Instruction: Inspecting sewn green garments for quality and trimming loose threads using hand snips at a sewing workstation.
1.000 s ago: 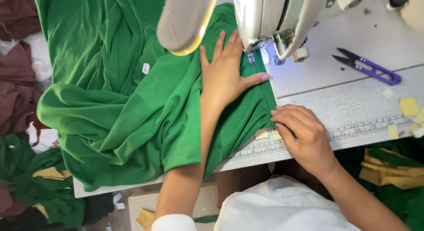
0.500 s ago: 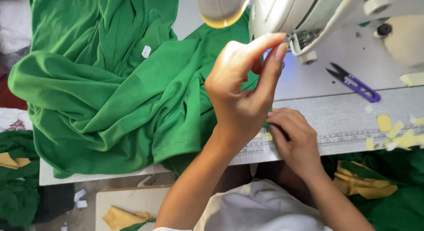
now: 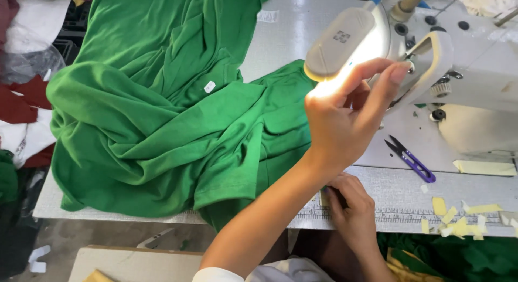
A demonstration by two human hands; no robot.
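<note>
Left hand (image 3: 337, 125) is raised, fingers (image 3: 386, 82) loosely curled and empty, at the sewing machine (image 3: 464, 66). Right hand (image 3: 353, 209) rests on the tabletop (image 3: 399, 198) edge; its grip cannot be determined. The green garment (image 3: 162, 120) lies crumpled, a small white label showing.

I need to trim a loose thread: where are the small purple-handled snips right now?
In the head view, the purple-handled snips lie on the sewing table at right, below the sewing machine, just right of the raised left hand.
</note>
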